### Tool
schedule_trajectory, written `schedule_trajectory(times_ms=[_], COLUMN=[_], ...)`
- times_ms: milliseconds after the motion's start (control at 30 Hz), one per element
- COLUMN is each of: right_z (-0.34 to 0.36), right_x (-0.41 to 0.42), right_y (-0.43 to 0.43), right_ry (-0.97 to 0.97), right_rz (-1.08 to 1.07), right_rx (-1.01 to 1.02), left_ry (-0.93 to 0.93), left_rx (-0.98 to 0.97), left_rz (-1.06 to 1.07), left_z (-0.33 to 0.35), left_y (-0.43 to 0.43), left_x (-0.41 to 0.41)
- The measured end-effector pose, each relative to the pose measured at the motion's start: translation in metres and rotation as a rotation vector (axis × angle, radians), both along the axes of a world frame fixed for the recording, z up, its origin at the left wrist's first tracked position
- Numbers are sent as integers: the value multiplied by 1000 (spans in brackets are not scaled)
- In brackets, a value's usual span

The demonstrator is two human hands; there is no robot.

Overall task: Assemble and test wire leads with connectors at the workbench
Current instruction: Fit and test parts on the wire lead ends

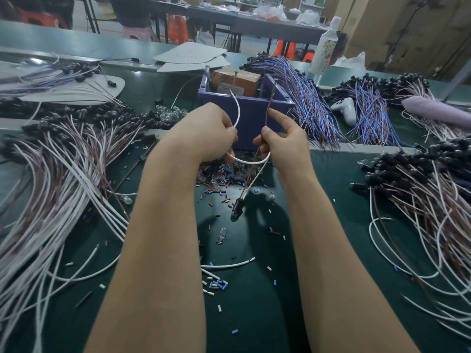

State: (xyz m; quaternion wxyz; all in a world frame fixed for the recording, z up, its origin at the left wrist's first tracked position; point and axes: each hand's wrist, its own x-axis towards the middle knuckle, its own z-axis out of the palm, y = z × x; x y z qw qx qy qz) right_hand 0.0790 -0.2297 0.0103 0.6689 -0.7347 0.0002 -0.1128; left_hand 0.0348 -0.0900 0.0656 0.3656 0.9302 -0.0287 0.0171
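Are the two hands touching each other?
Apart. The head view shows the blue box through a gap between the left hand and right hand; only the white wire they both hold links them.

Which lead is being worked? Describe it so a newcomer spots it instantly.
Find the blue bin in the middle of the green bench; right in front of it the left hand and right hand hold one lead. Its white and brown wires run down to a black socket hanging below the hands. Every other lead lies in piles; only this one is lifted.
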Motion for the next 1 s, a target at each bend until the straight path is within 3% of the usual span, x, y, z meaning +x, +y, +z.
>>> schedule_trajectory(times_ms=[500,567,633,700,733,767,800,867,900,933,1000], right_z=[-2,-1,2,10,15,20,24,30,31,32,31], right_x=[0,-1,-2,-3,-3,-4,-5,-5,-5,-5,-6], right_y=[0,1,1,-2,-6,-10,-13,-20,-23,-24,-27], right_ry=[3,16,60,108,111,94,65,8,-7,-9,37], right_rz=[18,22,46,114,160,209,255,305,303,285,204], right_rx=[51,95,265,556,706,848,981,1213,1305,1376,1425], left_ry=[-59,-70,-36,70,110,135,131,146,202,278,362], left_rx=[4,-91,-460,-982,-1128,-1141,-1012,-552,-429,-420,-620], left_rz=[-103,-102,-132,-240,-279,-275,-230,-190,-231,-284,-363], left_z=[-2,-4,-3,-1,-1,-3,-6,-11,-14,-17,-18], left_y=[1,1,-3,-7,-8,-10,-11,-14,-15,-18,-22], left_x=[2,4,2,-1,0,2,4,2,0,-3,-7])
